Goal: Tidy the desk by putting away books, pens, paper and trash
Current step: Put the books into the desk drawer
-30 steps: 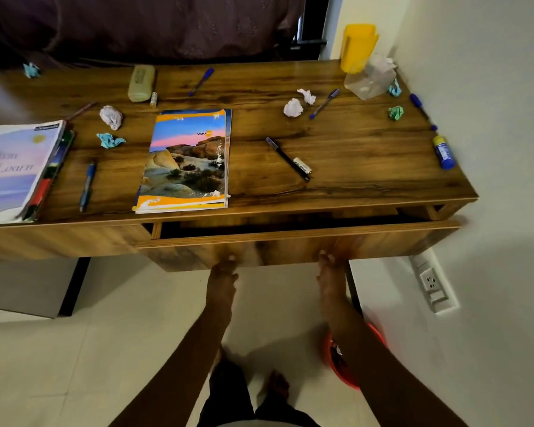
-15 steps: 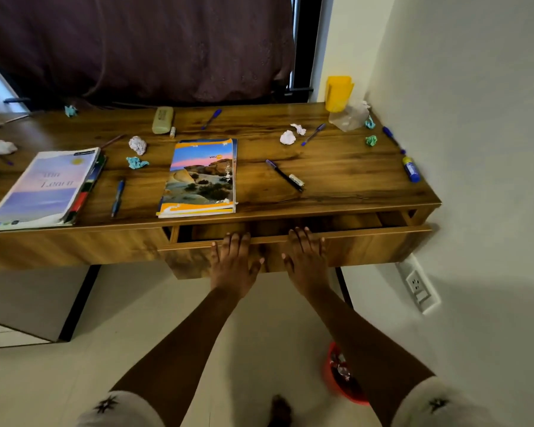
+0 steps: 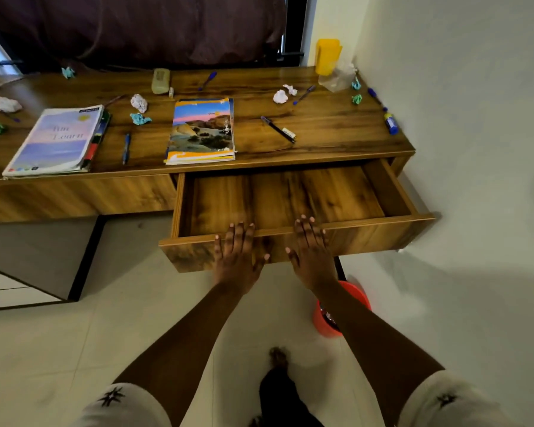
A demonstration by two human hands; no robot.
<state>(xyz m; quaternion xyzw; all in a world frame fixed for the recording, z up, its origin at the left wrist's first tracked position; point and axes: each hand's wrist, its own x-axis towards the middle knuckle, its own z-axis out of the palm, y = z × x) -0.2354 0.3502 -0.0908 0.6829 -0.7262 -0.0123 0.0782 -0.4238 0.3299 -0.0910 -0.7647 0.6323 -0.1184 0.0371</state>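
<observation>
The drawer (image 3: 290, 198) stood pulled well out of the desk (image 3: 321, 124), its long axis running left-right, parallel to the desk's front edge, open side up. Its inside showed only bare wood.

Left hand (image 3: 238, 257) lay flat on the drawer's front panel, fingers (image 3: 239, 232) spread and extended, tips reaching over the top edge; nothing was held. Right hand (image 3: 313, 257) lay likewise just beside it, fingers straight and splayed, tips over the same edge, palm against the panel, nothing grasped.

On the desktop: landscape-cover book (image 3: 202, 131) near the front edge above the drawer's left end, long axis front-to-back. Purple-cover book (image 3: 56, 140) lay further left, tilted slightly, on top of other books. Blue pen (image 3: 126, 147) lay between the two books, pointing front-to-back. Black pen (image 3: 277, 129) lay diagonally right of the landscape book. Crumpled white paper (image 3: 280, 96) and teal paper (image 3: 140, 118) were scattered about. An orange bin (image 3: 321, 318) stood on the floor below the right forearm.
</observation>
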